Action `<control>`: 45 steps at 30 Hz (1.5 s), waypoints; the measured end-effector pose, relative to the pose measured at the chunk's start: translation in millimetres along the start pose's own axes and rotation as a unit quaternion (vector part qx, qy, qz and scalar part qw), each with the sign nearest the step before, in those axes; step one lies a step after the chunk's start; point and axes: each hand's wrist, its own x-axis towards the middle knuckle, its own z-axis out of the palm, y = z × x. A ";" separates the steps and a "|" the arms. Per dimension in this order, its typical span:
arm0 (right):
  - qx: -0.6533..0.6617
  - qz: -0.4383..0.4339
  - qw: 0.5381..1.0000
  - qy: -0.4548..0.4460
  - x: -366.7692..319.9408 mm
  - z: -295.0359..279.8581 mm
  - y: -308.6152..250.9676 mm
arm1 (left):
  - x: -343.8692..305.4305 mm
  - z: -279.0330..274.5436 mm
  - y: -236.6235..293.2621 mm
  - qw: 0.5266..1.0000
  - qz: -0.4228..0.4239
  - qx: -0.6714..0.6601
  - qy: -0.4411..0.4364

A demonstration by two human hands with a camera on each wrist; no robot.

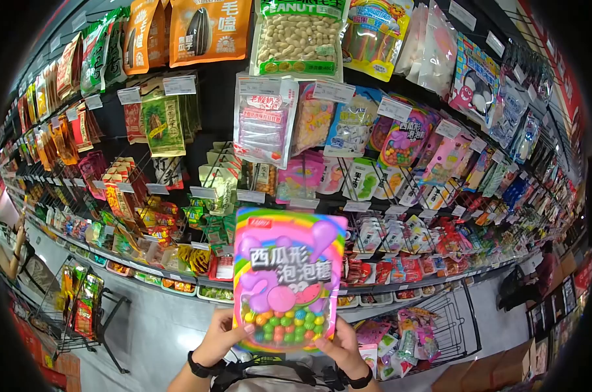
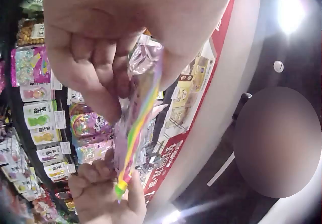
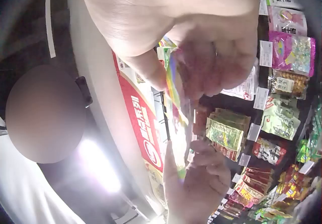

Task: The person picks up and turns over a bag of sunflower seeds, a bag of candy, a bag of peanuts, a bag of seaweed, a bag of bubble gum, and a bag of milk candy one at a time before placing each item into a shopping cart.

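A pink and rainbow candy bag point(image 1: 289, 281) with a clear lower part showing coloured balls is held upright in the head view. The left hand point(image 1: 219, 338) pinches its lower left edge, thumb on the front. At the lower right edge the right hand point(image 1: 343, 349) grips it the same way. Seen edge-on in the left wrist view, the bag point(image 2: 133, 133) lies between the left hand point(image 2: 100, 48) and the right hand point(image 2: 108, 194). The right wrist view shows the bag point(image 3: 176, 93) between the right hand point(image 3: 201, 48) and the left hand point(image 3: 198, 189).
Behind the bag, shelves of hanging snack packets point(image 1: 266, 121) curve across the view. A shopping cart point(image 1: 449, 326) holding several packets stands at the lower right, another cart point(image 1: 106, 326) at the lower left. A person in dark clothes point(image 1: 528, 284) is at the right.
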 end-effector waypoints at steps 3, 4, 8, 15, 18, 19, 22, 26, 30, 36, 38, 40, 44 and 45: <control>-0.038 0.036 0.998 -0.023 -7.9 -2.4 9.8 | -5.4 -16.0 5.6 0.996 -0.062 0.048 -0.053; -0.049 0.037 0.998 -0.022 -9.4 -2.5 13.6 | -6.8 -18.1 4.3 0.994 -0.068 0.062 -0.056; -0.124 0.056 0.990 -0.024 -10.9 -9.3 35.0 | -6.3 -26.8 -2.8 0.992 -0.044 0.105 -0.055; -0.212 0.005 0.971 0.107 -2.4 22.6 20.4 | 4.7 -35.9 -3.4 0.992 0.023 0.124 -0.014; -0.184 0.011 0.982 0.038 2.5 42.2 8.8 | 11.4 -31.1 0.1 0.971 0.091 0.220 -0.035; -0.156 0.014 0.988 0.006 5.8 49.8 5.7 | 14.2 -25.3 0.3 0.962 0.132 0.235 -0.047; -0.020 -0.002 1.000 0.011 4.7 57.8 22.5 | 21.4 -2.6 3.8 0.919 0.214 0.317 -0.098; 0.006 -0.013 0.999 0.053 -9.3 49.1 29.0 | 17.9 28.0 16.8 0.915 0.199 0.309 -0.169; 0.064 -0.015 0.981 0.183 -12.9 41.5 18.5 | 19.6 42.0 16.3 0.908 0.208 0.275 -0.239; 0.143 0.008 0.960 0.239 -34.5 1.3 5.1 | 30.0 51.9 -9.0 0.918 0.267 0.291 -0.047; 0.159 0.029 0.957 0.241 -39.7 -9.3 -9.1 | 38.7 57.5 -11.3 0.962 0.158 0.216 -0.054; 0.182 0.046 0.955 0.231 -47.2 -25.2 -10.0 | 44.9 66.2 -16.2 0.988 0.036 0.103 -0.112; 0.176 0.084 0.954 0.227 -59.5 -52.8 -10.2 | 55.2 88.5 -21.1 0.973 -0.083 0.034 -0.214; 0.178 0.087 0.955 0.221 -60.5 -59.1 -13.1 | 53.6 98.7 -22.1 0.974 -0.096 0.031 -0.204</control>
